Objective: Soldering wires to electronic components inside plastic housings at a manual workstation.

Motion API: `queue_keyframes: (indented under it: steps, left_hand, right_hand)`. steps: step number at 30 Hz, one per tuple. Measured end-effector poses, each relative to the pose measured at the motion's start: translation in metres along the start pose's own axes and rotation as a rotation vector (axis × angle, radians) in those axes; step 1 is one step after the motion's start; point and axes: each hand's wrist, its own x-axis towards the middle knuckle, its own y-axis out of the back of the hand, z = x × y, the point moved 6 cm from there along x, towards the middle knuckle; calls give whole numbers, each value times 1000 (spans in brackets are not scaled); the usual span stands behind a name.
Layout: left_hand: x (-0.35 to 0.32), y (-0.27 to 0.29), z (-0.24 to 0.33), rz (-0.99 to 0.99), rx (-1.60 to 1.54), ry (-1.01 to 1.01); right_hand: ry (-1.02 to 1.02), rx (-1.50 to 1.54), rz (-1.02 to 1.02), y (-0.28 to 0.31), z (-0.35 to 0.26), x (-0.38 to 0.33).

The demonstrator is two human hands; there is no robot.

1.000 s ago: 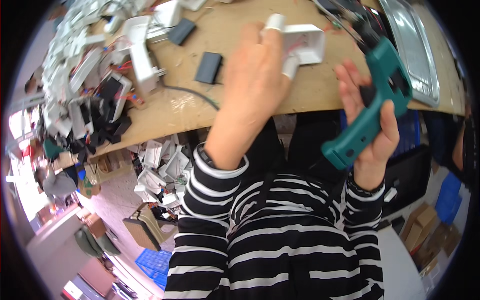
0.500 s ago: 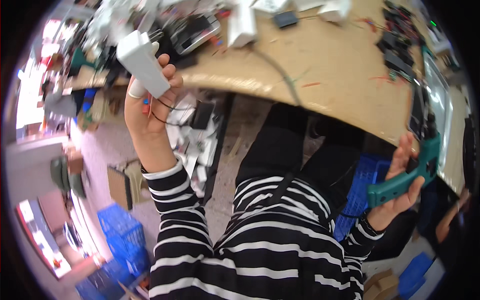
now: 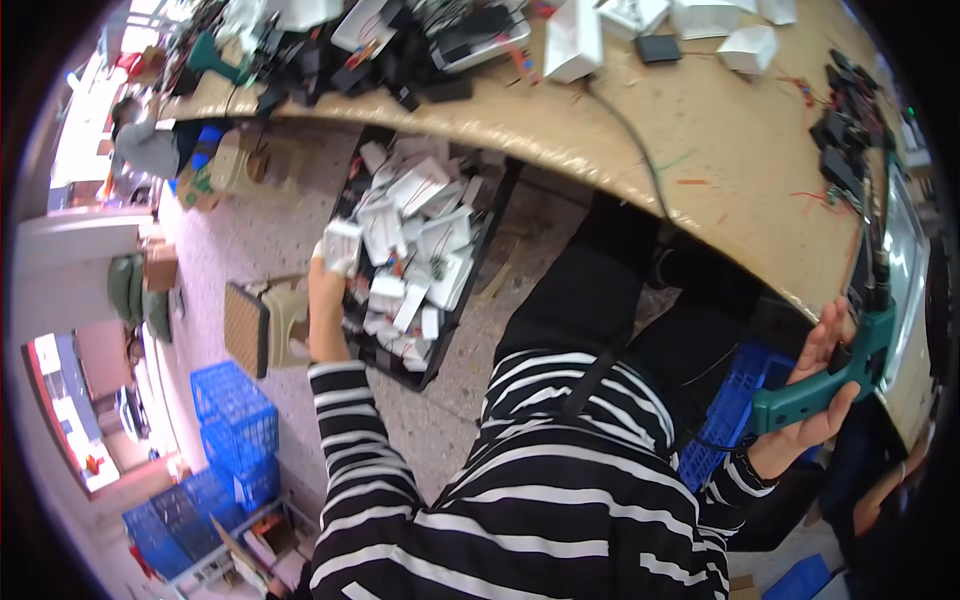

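My left hand reaches down over a black tray of white plastic parts below the table's edge. Its fingers are closed on a white plastic housing at the tray's left side; part of the fingers is hidden behind it. Wires and small white casings lie piled in the tray. On the right, my right hand grips the handle of a teal pistol-shaped soldering gun, whose dark metal barrel points away toward the table's right end.
The table carries heaps of black parts, white housings, loose wires and a dark cable. A stool and stacked blue crates stand at left. Another blue crate sits under the table near my right arm.
My left hand has gone from beside the table edge down to the tray, carrying the white housing. My right hand still holds the soldering gun. The view has shifted left.
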Motion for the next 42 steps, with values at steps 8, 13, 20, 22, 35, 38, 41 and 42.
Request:
queue_keyframes:
  steps: [8, 13, 20, 22, 35, 38, 41, 42]
  left_hand:
    - [1, 12, 70, 333, 743, -385]
    - [-53, -161, 282, -402, -68, -540]
    - [-90, -367, 446, -200, 539, -2052]
    - [-78, -389, 463, -74, 502, -2339]
    - [-142, -376, 393, -555, 634, -1623]
    - [-139, -377, 379, -605, 584, -1527]
    - [-135, -370, 382, -545, 428, -1531]
    - [-134, -369, 381, -582, 416, -1511]
  right_hand:
    - [-4, 23, -41, -3, -4, 2]
    - [9, 12, -67, 5, -14, 4]
    - [80, -41, 6, 17, -33, 3]
    - [85, -59, -11, 18, -36, 2]
    - [107, -66, 46, 43, -48, -3]
    - [95, -63, 44, 39, -43, -3]
    - [82, -68, 46, 33, -39, -5]
    - [81, -69, 36, 31, -38, -6]
